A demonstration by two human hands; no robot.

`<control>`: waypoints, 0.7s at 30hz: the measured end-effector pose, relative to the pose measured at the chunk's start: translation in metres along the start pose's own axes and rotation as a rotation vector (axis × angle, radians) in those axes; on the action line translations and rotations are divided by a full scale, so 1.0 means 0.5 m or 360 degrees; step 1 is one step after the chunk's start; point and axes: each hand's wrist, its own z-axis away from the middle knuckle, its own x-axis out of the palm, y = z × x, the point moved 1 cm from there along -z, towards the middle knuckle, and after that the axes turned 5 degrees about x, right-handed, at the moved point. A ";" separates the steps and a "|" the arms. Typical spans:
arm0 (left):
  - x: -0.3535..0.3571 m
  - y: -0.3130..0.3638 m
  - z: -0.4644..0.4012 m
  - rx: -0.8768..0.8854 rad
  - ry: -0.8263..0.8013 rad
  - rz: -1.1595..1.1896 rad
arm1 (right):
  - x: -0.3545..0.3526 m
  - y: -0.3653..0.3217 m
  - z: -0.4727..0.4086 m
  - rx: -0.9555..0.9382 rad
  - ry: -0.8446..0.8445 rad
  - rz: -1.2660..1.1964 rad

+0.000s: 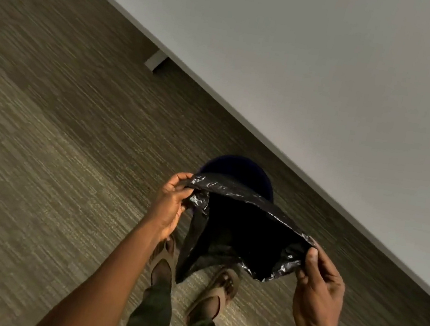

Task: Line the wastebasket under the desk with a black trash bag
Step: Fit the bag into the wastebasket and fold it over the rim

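Overhead, both hands stretch black trash bag point(241, 223) mouth above wastebasket point(236, 166).

Brown streaked carpet point(49, 153) fills the left and lower frame, running on a slant. A pale grey desk top point(348, 79) takes the whole upper right, its edge cutting diagonally from top left to lower right. A light desk leg point(155, 60) shows just under that edge, upper centre. At the bottom, two tan sandals point(219, 290) and dark green trouser legs point(151, 319) stand on the carpet.
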 end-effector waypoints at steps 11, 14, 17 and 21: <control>-0.046 -0.169 -0.194 -0.0110 0.0511 -0.0706 | 0.048 0.243 -0.194 0.0516 0.0410 0.0160; -0.005 -0.170 -0.260 -0.0010 0.0631 -0.0990 | 0.090 0.244 -0.298 0.0426 0.0486 0.0365; 0.016 -0.151 -0.350 0.0292 0.0333 -0.1467 | 0.135 0.223 -0.409 0.0318 0.0545 0.0466; 0.024 -0.124 -0.459 0.0210 -0.0167 -0.1339 | 0.173 0.198 -0.533 -0.0097 0.0516 0.1074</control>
